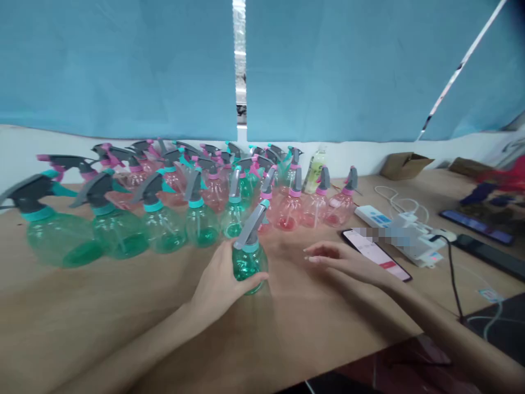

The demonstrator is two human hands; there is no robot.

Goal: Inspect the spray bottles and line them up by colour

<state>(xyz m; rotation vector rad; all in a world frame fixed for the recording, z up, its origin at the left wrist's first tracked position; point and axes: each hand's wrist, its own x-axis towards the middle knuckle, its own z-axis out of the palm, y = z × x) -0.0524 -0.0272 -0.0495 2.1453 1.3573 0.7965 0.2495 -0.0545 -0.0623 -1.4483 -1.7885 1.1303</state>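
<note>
My left hand [219,279] is wrapped round a green spray bottle [249,268], which stands upright near the middle of the table with its grey and turquoise trigger head on top. To the right, my right hand [334,260] is held over the table, fingers apart and holding nothing, close to a phone [375,254]. Behind the held bottle stand several green spray bottles [164,230] in a row to the left. Several pink ones [289,210] stand to the right and farther back.
A white power strip [410,235] with cables lies on the right, beside more phones [476,225]. An open cardboard box [405,166] sits at the back right. A yellow-green bottle [315,171] stands by the wall. The wooden table's [311,334] front edge runs along the lower right.
</note>
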